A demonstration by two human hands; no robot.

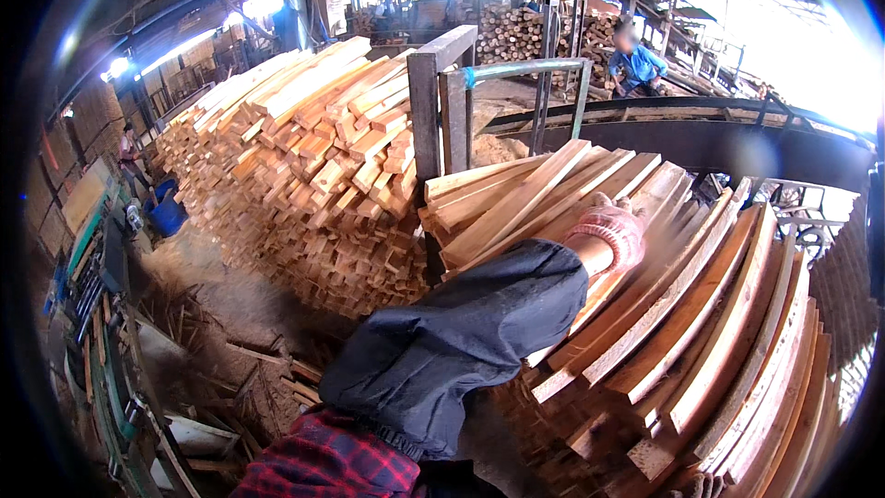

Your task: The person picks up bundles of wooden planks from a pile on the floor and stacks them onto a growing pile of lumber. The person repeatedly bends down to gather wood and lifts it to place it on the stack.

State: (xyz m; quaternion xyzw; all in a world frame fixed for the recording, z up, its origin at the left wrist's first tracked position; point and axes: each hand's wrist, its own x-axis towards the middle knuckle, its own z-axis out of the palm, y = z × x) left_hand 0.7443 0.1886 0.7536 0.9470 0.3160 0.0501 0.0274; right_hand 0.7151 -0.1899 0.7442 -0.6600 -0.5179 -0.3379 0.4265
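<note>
By the plank stack's (710,304) edges, I can't tell whether my left grip (608,229) or right grip (705,486) grasps anything. Pushing could slide uneven planks (518,203) off.

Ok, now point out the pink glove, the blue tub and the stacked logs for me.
Pink glove (612,225): head view, on the middle of the glove.
Blue tub (169,215): head view, on its side wall.
Logs (510,35): head view, on their round cut ends.

Head-worn fisheye, looking forward and down, seemingly near the boards (721,346)
</note>
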